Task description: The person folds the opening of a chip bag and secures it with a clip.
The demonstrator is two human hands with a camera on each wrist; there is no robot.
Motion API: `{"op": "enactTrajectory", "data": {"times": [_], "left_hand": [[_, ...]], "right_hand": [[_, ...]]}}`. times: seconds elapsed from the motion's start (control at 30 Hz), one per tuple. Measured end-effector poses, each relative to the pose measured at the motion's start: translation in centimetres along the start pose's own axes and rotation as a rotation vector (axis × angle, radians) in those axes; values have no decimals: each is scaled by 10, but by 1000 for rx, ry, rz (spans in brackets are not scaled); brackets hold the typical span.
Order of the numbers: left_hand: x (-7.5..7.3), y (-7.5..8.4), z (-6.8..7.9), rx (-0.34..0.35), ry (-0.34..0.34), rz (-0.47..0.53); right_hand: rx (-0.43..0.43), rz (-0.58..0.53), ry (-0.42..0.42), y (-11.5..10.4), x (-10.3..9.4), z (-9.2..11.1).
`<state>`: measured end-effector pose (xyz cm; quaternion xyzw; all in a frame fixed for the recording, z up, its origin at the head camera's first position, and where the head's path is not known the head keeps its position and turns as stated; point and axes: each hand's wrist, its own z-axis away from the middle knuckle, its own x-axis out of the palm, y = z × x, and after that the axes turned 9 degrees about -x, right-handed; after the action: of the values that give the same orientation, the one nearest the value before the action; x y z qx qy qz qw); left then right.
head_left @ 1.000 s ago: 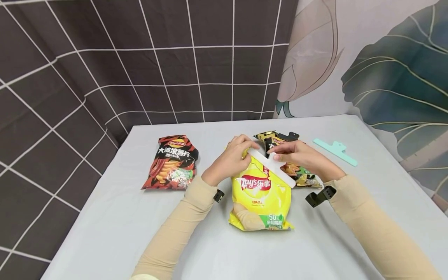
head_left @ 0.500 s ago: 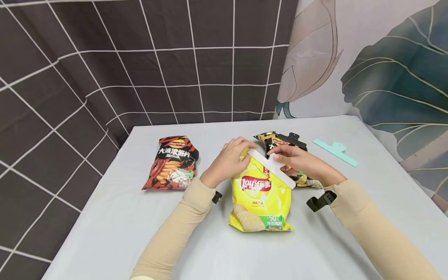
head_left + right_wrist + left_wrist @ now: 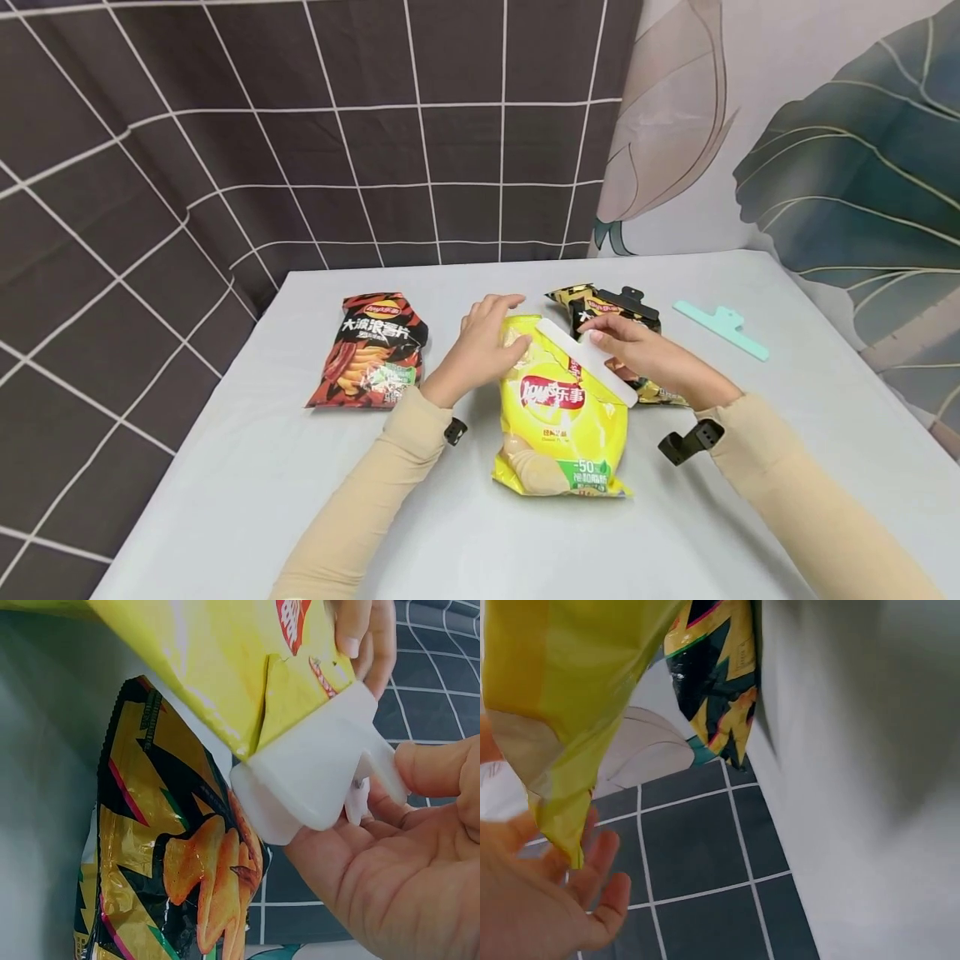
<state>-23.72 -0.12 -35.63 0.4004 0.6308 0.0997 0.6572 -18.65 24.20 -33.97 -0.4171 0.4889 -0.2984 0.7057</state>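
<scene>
A yellow Lay's chip bag (image 3: 558,433) stands at the middle of the table, its top folded at a slant. Across that fold sits a white bag clip (image 3: 588,362). My right hand (image 3: 645,354) pinches the clip's handle between thumb and fingers; in the right wrist view the thumb lies on one lever of the clip (image 3: 307,761). At the bag's upper left corner is my left hand (image 3: 480,346), its fingers spread and loose. In the left wrist view the fingers of my left hand (image 3: 547,900) lie apart around the bag's yellow corner (image 3: 566,825), not gripping it.
Behind the yellow bag lies a black and gold chip bag (image 3: 581,312) with a black clip (image 3: 630,304) across it. A red and black chip bag (image 3: 375,354) lies at the left. Farther right is a mint-green clip (image 3: 722,329) on the white table (image 3: 225,500).
My left hand has loosened its fingers from the clip's end and the folded top, moving slightly left. The right hand stays at the clip; the yellow bag has hardly moved.
</scene>
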Motion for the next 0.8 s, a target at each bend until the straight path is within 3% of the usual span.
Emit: {"op": "enactTrajectory", "data": {"times": [0.17, 0.3, 0.53, 0.8], "left_hand": [[4, -6, 1, -196, -49, 176], [7, -10, 2, -318, -111, 248], [8, -16, 6, -343, -205, 337], [9, -23, 7, -295, -324, 504]], "right_hand": [[-12, 10, 7, 1, 0, 1], [-21, -12, 11, 1, 0, 1], [-25, -23, 20, 2, 2, 0], [-8, 64, -8, 4, -1, 1]]}}
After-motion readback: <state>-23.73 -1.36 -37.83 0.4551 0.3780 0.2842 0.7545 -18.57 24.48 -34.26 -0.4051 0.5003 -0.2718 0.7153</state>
